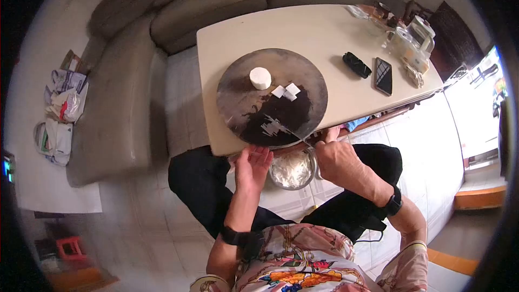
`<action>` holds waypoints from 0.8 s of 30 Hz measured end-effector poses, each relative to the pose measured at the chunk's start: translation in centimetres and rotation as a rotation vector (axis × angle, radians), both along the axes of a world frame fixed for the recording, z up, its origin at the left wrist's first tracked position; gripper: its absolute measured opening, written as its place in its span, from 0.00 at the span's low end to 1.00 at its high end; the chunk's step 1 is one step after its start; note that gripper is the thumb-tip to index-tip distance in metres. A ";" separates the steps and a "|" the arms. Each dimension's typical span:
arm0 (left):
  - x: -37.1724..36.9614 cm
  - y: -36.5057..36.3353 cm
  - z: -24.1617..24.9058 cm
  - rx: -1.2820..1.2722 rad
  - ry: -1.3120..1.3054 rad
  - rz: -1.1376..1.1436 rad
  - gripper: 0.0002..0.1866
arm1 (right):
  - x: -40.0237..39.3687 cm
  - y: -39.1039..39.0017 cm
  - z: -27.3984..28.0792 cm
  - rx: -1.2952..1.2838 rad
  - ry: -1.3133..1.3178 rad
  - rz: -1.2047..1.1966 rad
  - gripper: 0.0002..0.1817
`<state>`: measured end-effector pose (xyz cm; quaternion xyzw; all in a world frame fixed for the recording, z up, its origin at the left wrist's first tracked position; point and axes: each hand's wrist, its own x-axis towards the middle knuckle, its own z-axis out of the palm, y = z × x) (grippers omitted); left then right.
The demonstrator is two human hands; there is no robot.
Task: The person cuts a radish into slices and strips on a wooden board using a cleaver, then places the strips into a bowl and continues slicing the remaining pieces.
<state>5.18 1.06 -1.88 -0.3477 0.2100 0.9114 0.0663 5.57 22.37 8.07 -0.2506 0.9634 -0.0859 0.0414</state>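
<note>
A round dark chopping board [238, 113] lies on the table, its lower part wet. On it stand a thick white cylinder, apparently a radish chunk [260, 78], some small white slices [286, 92] and a patch of thin white shreds [274, 126]. My right hand [339, 162] is closed around the handle of a knife [296, 135], whose thin blade reaches over the board's near edge beside the shreds. My left hand [254, 166] is held palm up and open at the board's near edge. Below, between my knees, a metal bowl [313, 176] contains white shreds.
The cream table [243, 30] bears a black case [357, 64], a phone [383, 76] and a kettle [421, 35] at the right. A grey sofa [211, 8] runs along the back and left. Bags [62, 113] lie at far left.
</note>
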 end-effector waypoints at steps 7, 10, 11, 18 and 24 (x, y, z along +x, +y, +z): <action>-0.2 0.7 0.8 -0.026 0.008 0.025 0.09 | 1.3 -0.7 -0.3 -0.200 -0.018 0.118 0.02; 0.1 0.5 -1.0 0.044 0.143 0.031 0.10 | 2.3 -0.9 0.3 -0.152 -0.086 0.182 0.05; 0.2 0.2 -1.9 0.119 0.231 0.027 0.10 | 2.5 -0.8 0.1 -0.156 -0.093 0.182 0.05; 0.8 1.9 -0.8 0.118 0.119 0.102 0.07 | 3.3 0.7 -1.4 -0.381 -0.118 0.080 0.03; 0.8 1.7 -1.6 0.053 0.144 0.080 0.09 | -0.9 2.1 -1.7 -0.187 0.080 0.050 0.03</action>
